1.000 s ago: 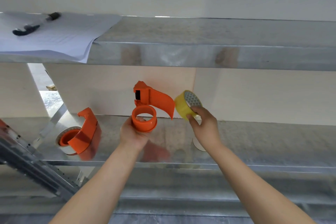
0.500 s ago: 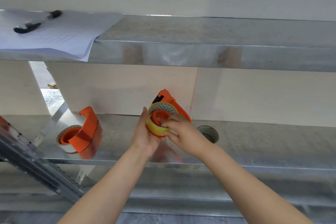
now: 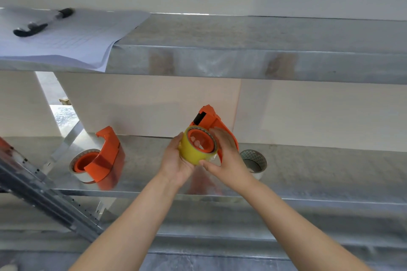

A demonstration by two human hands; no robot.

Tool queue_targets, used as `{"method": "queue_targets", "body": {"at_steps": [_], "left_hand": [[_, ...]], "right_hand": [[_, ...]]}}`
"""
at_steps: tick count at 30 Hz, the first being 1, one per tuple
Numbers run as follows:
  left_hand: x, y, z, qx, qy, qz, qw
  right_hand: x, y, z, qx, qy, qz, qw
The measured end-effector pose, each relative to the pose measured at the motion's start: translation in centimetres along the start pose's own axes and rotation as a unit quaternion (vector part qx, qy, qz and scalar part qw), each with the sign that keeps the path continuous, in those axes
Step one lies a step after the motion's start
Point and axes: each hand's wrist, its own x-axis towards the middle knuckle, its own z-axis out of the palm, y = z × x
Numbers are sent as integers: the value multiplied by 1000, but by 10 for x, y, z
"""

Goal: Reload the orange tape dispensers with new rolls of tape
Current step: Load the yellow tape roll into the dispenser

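Hands' fingers clamped on yellow tape roll (image 3: 193, 152) and orange dispenser (image 3: 211, 120), above shelf edge (image 3: 308, 200)

Both hands are up at the metal shelf (image 3: 308, 174), left hand (image 3: 176, 160) and right hand (image 3: 226, 158) wrapped around an orange dispenser (image 3: 211, 120) with a yellow tape roll (image 3: 193, 153) sitting on its hub, second loaded dispenser (image 3: 103, 156) off left, spare roll (image 3: 253, 160) just right.
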Motion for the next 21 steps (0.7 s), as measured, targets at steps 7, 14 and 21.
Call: {"method": "queue_targets", "body": {"at_steps": [7, 14, 21], "left_hand": [[-2, 9, 5, -111, 22, -3, 994], [-2, 11, 3, -122, 49, 16, 991], [-7, -1, -2, 64, 12, 73, 995]], "right_hand": [[-5, -2, 2, 186, -15, 143, 972], [-7, -10, 6, 135, 86, 174, 972], [-6, -25, 6, 273, 49, 296, 914]]}}
